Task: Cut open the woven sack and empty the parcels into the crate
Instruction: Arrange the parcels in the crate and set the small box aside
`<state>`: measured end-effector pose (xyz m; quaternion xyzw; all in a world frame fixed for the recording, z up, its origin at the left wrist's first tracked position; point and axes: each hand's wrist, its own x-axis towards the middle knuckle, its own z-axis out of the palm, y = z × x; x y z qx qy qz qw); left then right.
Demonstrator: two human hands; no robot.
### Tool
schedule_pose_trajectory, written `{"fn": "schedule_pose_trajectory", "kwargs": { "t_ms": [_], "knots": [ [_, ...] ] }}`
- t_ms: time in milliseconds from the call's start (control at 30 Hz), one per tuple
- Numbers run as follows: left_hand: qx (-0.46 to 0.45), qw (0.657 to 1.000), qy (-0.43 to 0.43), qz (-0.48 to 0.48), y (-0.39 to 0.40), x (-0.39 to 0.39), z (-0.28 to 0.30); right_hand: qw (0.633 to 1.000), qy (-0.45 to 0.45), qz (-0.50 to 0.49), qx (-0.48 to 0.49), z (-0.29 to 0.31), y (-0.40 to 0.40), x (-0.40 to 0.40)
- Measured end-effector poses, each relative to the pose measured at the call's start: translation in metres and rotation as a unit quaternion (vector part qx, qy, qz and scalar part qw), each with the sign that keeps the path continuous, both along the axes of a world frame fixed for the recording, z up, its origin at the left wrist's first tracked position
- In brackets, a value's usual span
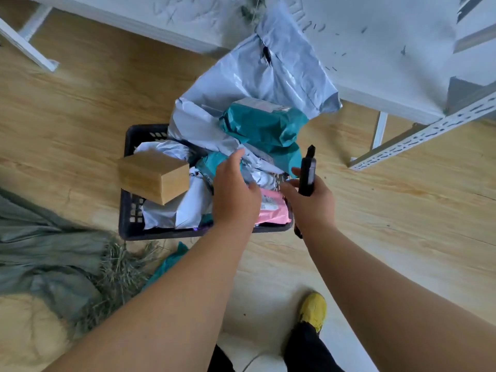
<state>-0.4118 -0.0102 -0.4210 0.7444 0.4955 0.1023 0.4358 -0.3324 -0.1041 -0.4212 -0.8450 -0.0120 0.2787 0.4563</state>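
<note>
A black plastic crate [128, 210] stands on the wooden floor, heaped with parcels: a brown cardboard box [153, 175] at its left, white mailers, a teal mailer [263, 124], a pink mailer [271, 208] and a big pale grey bag [268, 73] that leans up toward the table. My left hand [233, 191] rests on the pile with fingers spread over a grey-white mailer. My right hand [314, 200] is closed around a black utility knife [307, 170] that points upward beside the crate's right edge. The grey-green woven sack [45, 253] lies flat on the floor at left, its cut end frayed.
A white table [375, 63] with scattered fibre scraps spans the top, with its white metal legs [378, 132] at right and upper left. A slotted white metal rail [418, 135] slants at right. A teal mailer corner [171, 261] lies below the crate. My yellow shoe [314, 310] is near the bottom.
</note>
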Motion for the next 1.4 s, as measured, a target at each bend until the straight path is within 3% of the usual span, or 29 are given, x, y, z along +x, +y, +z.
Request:
{"fn": "schedule_pose_trajectory", "kwargs": {
  "t_ms": [133, 333, 533, 767, 967, 1100, 1200, 1300, 1400],
  "knots": [
    [0.145, 0.989, -0.011, -0.031, 0.005, 0.033, -0.061, 0.997, -0.073, 0.008, -0.021, -0.063, -0.003, 0.023],
    [0.370, 0.922, 0.007, -0.113, 0.039, 0.074, -0.110, 0.976, -0.210, 0.057, 0.001, -0.114, 0.014, 0.063],
    [0.481, 0.853, 0.040, -0.199, 0.074, 0.093, -0.118, 0.971, -0.199, 0.133, 0.023, -0.122, 0.025, 0.091],
    [0.483, 0.846, 0.098, -0.204, 0.082, 0.098, -0.110, 0.976, -0.146, 0.154, 0.046, -0.127, 0.035, 0.105],
    [0.445, 0.876, 0.099, -0.157, 0.073, 0.051, -0.105, 0.972, -0.124, 0.179, 0.088, -0.142, 0.026, 0.097],
    [0.374, 0.922, 0.024, -0.095, 0.059, 0.006, -0.116, 0.959, -0.111, 0.235, 0.113, -0.145, 0.025, 0.107],
    [0.302, 0.951, -0.064, -0.012, 0.057, -0.014, -0.119, 0.961, -0.123, 0.204, 0.136, -0.145, 0.025, 0.104],
    [0.288, 0.950, -0.087, 0.081, 0.067, -0.007, -0.106, 0.968, -0.123, 0.131, 0.175, -0.146, 0.022, 0.103],
    [0.287, 0.951, -0.090, 0.072, 0.077, 0.006, -0.090, 0.968, -0.130, 0.094, 0.193, -0.142, 0.023, 0.106]
  ]
}}
